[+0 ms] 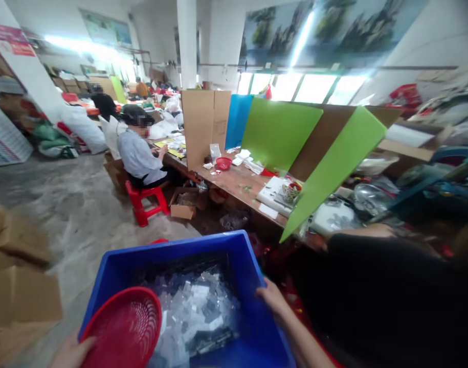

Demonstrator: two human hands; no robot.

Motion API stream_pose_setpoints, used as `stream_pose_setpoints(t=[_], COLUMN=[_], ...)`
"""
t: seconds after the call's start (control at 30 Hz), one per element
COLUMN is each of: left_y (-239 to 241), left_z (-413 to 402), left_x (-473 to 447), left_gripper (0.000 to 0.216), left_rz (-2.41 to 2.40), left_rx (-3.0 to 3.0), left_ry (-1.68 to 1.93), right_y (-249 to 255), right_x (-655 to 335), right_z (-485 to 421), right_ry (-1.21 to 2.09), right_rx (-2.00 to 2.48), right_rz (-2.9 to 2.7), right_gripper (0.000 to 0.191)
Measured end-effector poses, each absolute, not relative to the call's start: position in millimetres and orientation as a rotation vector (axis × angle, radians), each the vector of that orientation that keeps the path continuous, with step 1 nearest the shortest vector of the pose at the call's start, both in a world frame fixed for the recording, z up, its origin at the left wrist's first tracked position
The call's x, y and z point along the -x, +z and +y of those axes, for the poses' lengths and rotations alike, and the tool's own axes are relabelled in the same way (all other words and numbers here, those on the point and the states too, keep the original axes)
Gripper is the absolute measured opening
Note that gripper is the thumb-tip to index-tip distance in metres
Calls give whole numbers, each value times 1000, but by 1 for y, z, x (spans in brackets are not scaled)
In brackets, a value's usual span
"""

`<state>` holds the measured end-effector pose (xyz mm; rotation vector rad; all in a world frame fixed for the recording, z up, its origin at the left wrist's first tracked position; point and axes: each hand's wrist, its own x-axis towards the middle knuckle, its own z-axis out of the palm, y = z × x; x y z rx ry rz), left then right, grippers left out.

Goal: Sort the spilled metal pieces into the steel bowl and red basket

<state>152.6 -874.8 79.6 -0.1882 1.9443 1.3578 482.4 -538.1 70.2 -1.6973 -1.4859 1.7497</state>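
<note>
A large blue plastic bin [172,243] is right in front of me, with many small clear plastic pieces [197,306] heaped inside. At its right side, my right hand [271,296] is closed on the rim. My left hand [77,350], partly cut off by the lower edge of the view, has its thumb over the rim of a red plastic basket [122,327]. This basket tilts inside the bin's left side and hides that corner. Whether the left fingers also hold the bin wall is hidden.
A long wooden workbench [237,190] carries green dividers [282,130], a small red basket [223,163] and papers. Left of it, a person [141,153] sits on a red stool [143,204]. Cardboard boxes [21,291] stand at left. Close on my right is someone in black [372,291].
</note>
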Motion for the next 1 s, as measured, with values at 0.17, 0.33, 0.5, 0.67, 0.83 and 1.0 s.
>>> stream_pose_setpoints(t=[0.17,0.33,0.5,0.67,0.83,1.0], left_y=[96,85,77,105,129,127], left_z=[-799,-713,-629,-548,-472,-388], left_x=[-86,-44,-20,2,40,85], left_gripper=[36,35,33,35,38,35], left_rz=[1875,1854,1819,1824,1864,1829], left_rx=[55,-86,-96,-146,-254,-386], left_ry=[1313,1285,1232,1235,1245,1207], right_y=[86,82,87,108,114,111], right_x=[-462,-448,-429,-412,-385,-351], right_z=[-513,-469,-389,-316,-263,-208], right_ry=[1650,1581,1545,1553,1520,1460], right_rx=[1778,1823,1823,1811,1746,1704], right_rz=[-1378,-1268,-1210,-1190,-1164,-1064], right_gripper=[33,30,32,31,36,36])
